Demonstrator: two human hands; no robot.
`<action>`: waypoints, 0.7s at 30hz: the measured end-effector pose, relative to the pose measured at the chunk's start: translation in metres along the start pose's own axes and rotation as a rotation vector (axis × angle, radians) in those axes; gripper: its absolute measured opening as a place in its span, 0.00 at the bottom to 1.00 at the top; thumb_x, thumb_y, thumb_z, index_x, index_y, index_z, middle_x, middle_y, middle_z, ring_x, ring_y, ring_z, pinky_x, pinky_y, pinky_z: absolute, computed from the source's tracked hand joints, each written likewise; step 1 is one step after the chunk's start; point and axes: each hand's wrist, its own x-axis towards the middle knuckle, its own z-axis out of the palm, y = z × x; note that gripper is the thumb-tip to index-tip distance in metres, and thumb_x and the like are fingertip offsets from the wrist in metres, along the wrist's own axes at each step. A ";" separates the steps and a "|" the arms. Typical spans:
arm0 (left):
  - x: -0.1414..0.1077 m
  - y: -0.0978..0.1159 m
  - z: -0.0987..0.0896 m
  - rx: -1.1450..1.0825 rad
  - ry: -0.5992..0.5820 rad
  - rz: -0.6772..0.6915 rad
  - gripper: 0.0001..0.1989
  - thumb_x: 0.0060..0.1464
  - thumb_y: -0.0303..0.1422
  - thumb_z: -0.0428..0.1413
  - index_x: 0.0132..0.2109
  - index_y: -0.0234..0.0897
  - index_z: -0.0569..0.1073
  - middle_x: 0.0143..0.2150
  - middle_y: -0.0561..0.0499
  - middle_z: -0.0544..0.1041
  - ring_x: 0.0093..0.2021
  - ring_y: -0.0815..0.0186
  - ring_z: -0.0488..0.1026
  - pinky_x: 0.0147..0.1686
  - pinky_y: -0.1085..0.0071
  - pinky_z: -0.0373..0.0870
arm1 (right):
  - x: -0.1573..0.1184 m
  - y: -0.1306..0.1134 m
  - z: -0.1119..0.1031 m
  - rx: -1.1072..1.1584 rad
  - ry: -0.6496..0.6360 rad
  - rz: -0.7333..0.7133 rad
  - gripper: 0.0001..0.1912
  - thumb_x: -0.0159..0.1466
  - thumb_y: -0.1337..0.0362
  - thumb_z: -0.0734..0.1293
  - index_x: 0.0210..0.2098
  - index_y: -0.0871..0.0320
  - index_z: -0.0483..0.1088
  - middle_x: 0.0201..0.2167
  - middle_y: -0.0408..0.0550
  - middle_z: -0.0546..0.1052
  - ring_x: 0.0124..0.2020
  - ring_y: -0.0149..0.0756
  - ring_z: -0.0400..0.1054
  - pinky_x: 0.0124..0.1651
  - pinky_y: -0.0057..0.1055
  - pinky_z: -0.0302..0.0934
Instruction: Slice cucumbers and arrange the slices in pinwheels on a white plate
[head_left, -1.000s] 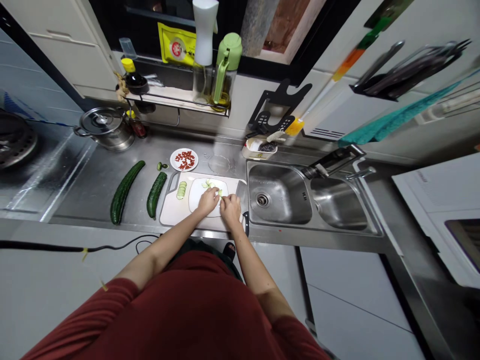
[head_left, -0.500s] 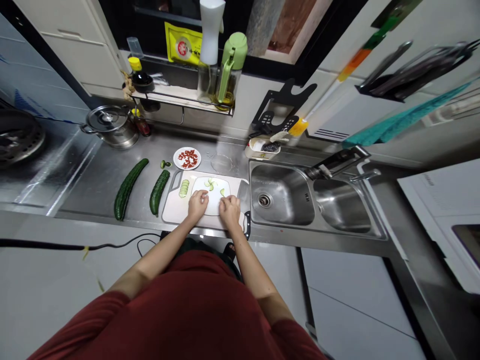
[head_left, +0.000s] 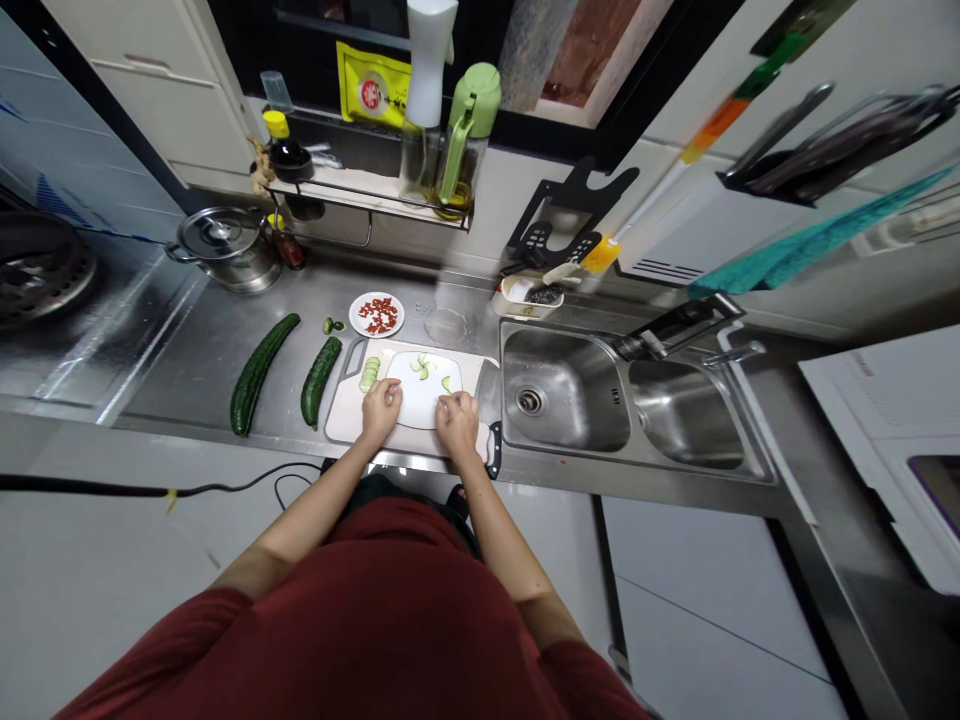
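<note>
On the white plate (head_left: 417, 400), which lies on the chopping board (head_left: 349, 415), several pale-green cucumber slices (head_left: 423, 366) fan out in a small cluster, and a lone slice (head_left: 446, 384) sits apart near the right rim. The fingers of your left hand (head_left: 382, 408) curl by the plate's left edge; those of your right hand (head_left: 459, 425) bunch just below that lone slice. Whether either set grips anything, I can't make out. Left of the plate, a row of overlapping slices (head_left: 369, 374) lies on the board; along its right side rests a knife (head_left: 489, 385). Farther out on the steel surface (head_left: 195, 390) are a short cucumber (head_left: 320, 380), a longer cucumber (head_left: 261, 378) and a round dish (head_left: 355, 325) of red pieces (head_left: 377, 315).

A brush of your right knuckles could push the lone slice out of place, and your left hand drifting outward could upset the row. The knife handle is close beside your right wrist, so a careless swing might knock it.

Compared with half a second ago, your left hand is farther left, leaving more of the plate uncovered; your right hand and the slices look much the same.
</note>
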 end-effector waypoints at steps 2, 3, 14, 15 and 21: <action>0.002 -0.004 -0.004 0.026 0.027 -0.019 0.11 0.54 0.30 0.51 0.42 0.37 0.75 0.34 0.49 0.74 0.32 0.65 0.69 0.37 0.70 0.65 | -0.001 0.000 0.001 0.002 0.005 -0.006 0.11 0.65 0.65 0.61 0.41 0.56 0.76 0.39 0.51 0.67 0.44 0.42 0.56 0.48 0.35 0.54; 0.003 -0.006 -0.006 0.044 0.043 -0.029 0.11 0.54 0.30 0.50 0.42 0.37 0.75 0.35 0.49 0.74 0.33 0.65 0.70 0.38 0.69 0.65 | -0.001 0.000 0.001 0.002 0.007 -0.009 0.11 0.65 0.65 0.61 0.41 0.56 0.76 0.39 0.51 0.67 0.44 0.42 0.57 0.48 0.36 0.54; 0.003 -0.016 -0.031 0.365 0.152 -0.269 0.16 0.53 0.35 0.53 0.50 0.41 0.69 0.44 0.46 0.73 0.49 0.53 0.66 0.50 0.56 0.56 | -0.002 0.003 0.004 -0.002 0.004 -0.014 0.11 0.65 0.65 0.61 0.40 0.56 0.76 0.40 0.51 0.67 0.44 0.41 0.57 0.48 0.35 0.55; 0.002 -0.016 -0.032 0.385 0.150 -0.286 0.17 0.53 0.36 0.52 0.51 0.42 0.69 0.45 0.45 0.73 0.50 0.52 0.66 0.50 0.55 0.55 | -0.002 0.002 0.004 -0.002 0.001 -0.014 0.11 0.65 0.65 0.61 0.41 0.56 0.76 0.40 0.51 0.67 0.44 0.41 0.57 0.48 0.35 0.55; 0.003 -0.024 -0.035 0.464 0.128 -0.347 0.16 0.54 0.39 0.51 0.49 0.41 0.70 0.47 0.43 0.72 0.51 0.50 0.64 0.50 0.53 0.53 | -0.002 0.001 0.004 -0.004 -0.013 -0.009 0.12 0.65 0.64 0.61 0.41 0.56 0.75 0.40 0.51 0.67 0.44 0.41 0.57 0.49 0.36 0.55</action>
